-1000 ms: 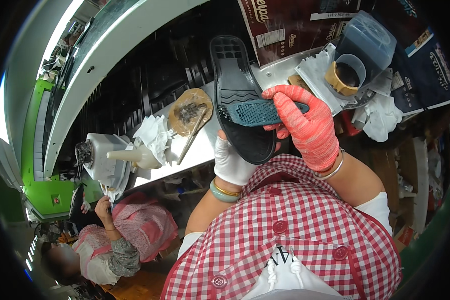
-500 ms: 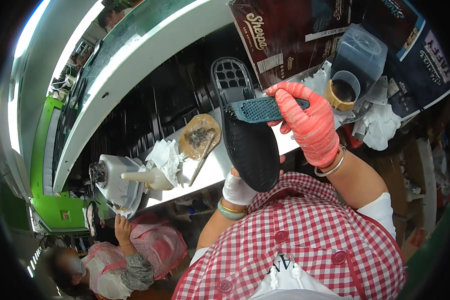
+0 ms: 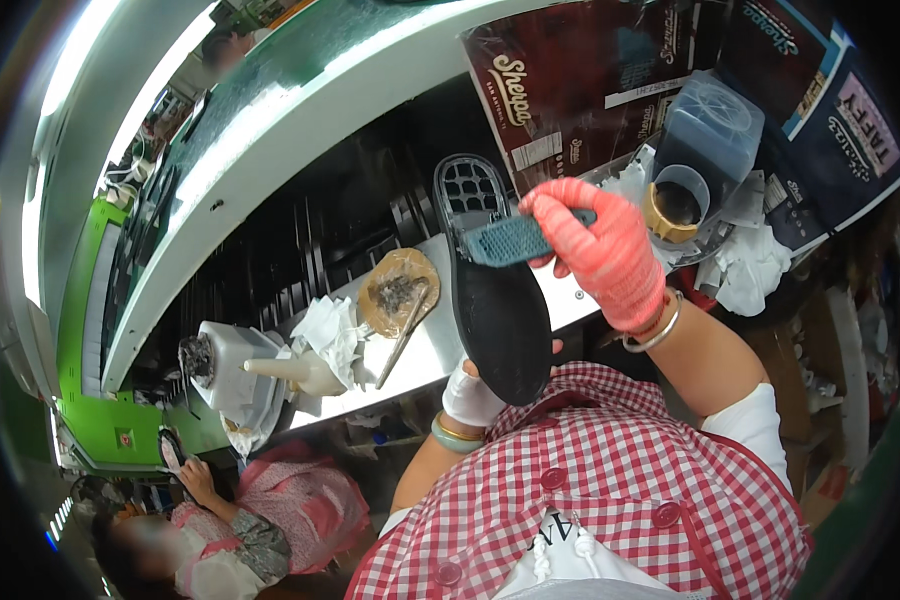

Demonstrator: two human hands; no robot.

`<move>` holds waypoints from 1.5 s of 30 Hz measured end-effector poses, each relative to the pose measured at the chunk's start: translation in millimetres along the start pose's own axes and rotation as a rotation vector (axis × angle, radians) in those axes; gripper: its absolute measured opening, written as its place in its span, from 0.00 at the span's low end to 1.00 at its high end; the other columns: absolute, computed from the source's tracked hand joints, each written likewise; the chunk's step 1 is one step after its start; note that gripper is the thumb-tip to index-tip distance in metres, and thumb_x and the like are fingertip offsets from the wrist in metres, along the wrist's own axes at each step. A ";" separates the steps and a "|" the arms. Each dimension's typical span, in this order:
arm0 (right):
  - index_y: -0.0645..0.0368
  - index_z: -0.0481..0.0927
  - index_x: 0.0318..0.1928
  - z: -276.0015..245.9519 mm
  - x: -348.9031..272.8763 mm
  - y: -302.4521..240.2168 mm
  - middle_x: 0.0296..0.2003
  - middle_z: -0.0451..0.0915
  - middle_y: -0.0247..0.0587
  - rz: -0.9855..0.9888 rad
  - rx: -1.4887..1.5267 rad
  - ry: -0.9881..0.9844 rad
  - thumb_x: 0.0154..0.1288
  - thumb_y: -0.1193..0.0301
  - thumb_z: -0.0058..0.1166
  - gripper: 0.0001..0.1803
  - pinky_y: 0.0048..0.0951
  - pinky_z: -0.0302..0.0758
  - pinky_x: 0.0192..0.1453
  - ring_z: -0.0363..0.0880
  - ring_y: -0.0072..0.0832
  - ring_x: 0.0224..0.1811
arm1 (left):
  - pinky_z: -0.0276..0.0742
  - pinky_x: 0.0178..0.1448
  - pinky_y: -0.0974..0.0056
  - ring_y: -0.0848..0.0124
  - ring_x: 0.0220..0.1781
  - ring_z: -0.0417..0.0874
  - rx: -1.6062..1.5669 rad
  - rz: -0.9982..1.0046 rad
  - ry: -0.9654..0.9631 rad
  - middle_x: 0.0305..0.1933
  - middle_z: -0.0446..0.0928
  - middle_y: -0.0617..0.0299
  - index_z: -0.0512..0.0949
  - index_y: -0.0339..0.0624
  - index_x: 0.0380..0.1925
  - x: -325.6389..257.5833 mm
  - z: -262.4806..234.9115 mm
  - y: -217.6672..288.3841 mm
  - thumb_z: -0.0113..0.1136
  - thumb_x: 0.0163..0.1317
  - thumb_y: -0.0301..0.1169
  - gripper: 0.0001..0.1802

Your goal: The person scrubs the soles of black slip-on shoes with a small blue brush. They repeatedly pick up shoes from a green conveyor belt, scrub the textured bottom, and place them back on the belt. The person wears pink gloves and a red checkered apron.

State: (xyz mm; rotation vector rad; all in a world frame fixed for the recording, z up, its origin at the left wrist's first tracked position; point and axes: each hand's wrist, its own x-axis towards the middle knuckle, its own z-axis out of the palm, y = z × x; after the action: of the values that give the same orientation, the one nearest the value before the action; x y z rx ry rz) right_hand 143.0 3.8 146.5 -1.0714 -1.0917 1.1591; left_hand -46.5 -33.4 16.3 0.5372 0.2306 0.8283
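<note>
A black shoe sole [image 3: 497,300] stands nearly upright in front of my chest, its grid-patterned heel end at the top. My left hand [image 3: 470,392], in a white glove, grips its lower end from behind and is mostly hidden by it. My right hand [image 3: 600,250], in a red knit glove, holds a teal brush [image 3: 510,240] flat across the upper part of the sole.
A white bench edge [image 3: 430,345] carries a round glue-stained pad with a stick [image 3: 398,293], crumpled paper, a white squeeze bottle [image 3: 290,370] and a white machine [image 3: 220,365]. An open jar with a brass rim [image 3: 675,205] and rags sit right. Another person [image 3: 230,520] works lower left.
The sole has turned more upright and slid lower against my chest. My right hand with the brush has shifted up toward the sole's heel end.
</note>
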 end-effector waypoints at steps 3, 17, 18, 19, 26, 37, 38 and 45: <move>0.62 0.80 0.40 2.1 -18.9 12.1 0.29 0.80 0.36 0.102 0.004 -0.004 0.65 0.67 0.50 0.11 0.18 0.74 0.26 0.80 0.19 0.27 | 0.71 0.59 0.44 0.45 0.62 0.66 0.010 0.030 0.035 0.64 0.61 0.47 0.52 0.41 0.66 2.4 4.3 2.8 0.65 0.47 0.58 0.54; 0.65 0.79 0.41 9.8 -38.7 26.0 0.30 0.80 0.38 0.165 0.022 -0.102 0.65 0.71 0.50 0.10 0.19 0.77 0.29 0.79 0.20 0.27 | 0.74 0.55 0.49 0.56 0.58 0.72 -0.074 0.118 0.068 0.62 0.65 0.52 0.56 0.46 0.65 4.7 -4.2 1.6 0.47 0.57 0.64 0.44; 0.65 0.79 0.41 10.3 -39.8 26.1 0.31 0.80 0.39 0.166 0.000 -0.112 0.65 0.71 0.51 0.10 0.19 0.77 0.30 0.79 0.20 0.28 | 0.75 0.54 0.49 0.57 0.58 0.72 -0.064 0.123 0.083 0.61 0.66 0.52 0.57 0.46 0.64 4.7 -1.1 3.1 0.46 0.57 0.65 0.44; 0.66 0.79 0.41 10.5 -41.1 25.6 0.31 0.80 0.39 0.166 -0.022 -0.121 0.65 0.72 0.51 0.10 0.19 0.77 0.31 0.79 0.19 0.29 | 0.75 0.53 0.50 0.58 0.57 0.72 -0.054 0.129 0.097 0.61 0.66 0.53 0.58 0.46 0.64 4.6 0.5 4.0 0.45 0.57 0.65 0.44; 0.67 0.79 0.41 10.6 -51.8 22.6 0.32 0.80 0.39 0.245 -0.136 -0.197 0.64 0.73 0.51 0.10 0.21 0.79 0.33 0.79 0.21 0.33 | 0.73 0.53 0.51 0.58 0.55 0.73 -0.144 0.097 0.191 0.58 0.69 0.52 0.61 0.46 0.61 2.7 -4.4 3.8 0.39 0.58 0.67 0.43; 0.67 0.78 0.42 17.8 -58.7 34.5 0.32 0.81 0.43 0.061 -0.241 -0.370 0.64 0.74 0.50 0.10 0.21 0.79 0.35 0.81 0.22 0.31 | 0.56 0.71 0.54 0.60 0.65 0.65 -0.341 0.153 -0.070 0.65 0.63 0.54 0.58 0.44 0.64 -6.6 -16.1 5.7 0.27 0.68 0.57 0.35; 0.67 0.78 0.42 18.3 -56.4 34.9 0.32 0.81 0.43 0.059 -0.266 -0.405 0.64 0.73 0.50 0.10 0.21 0.79 0.35 0.80 0.22 0.30 | 0.56 0.70 0.53 0.59 0.65 0.65 -0.327 0.142 -0.011 0.65 0.63 0.53 0.58 0.43 0.64 -8.0 -17.2 6.8 0.27 0.68 0.58 0.36; 0.65 0.78 0.43 36.7 -35.7 45.9 0.32 0.80 0.41 0.065 -0.288 -0.632 0.66 0.69 0.49 0.12 0.20 0.76 0.33 0.79 0.21 0.27 | 0.67 0.64 0.51 0.56 0.59 0.71 -0.364 0.022 0.003 0.60 0.69 0.49 0.63 0.41 0.60 -21.4 -50.1 15.7 0.31 0.65 0.61 0.38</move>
State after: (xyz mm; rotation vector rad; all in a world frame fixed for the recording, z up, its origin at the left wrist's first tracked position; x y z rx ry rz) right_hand 97.5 -25.1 103.8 -0.9810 -1.7682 1.4726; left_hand -90.5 -22.6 -17.7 0.1978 0.0729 0.8690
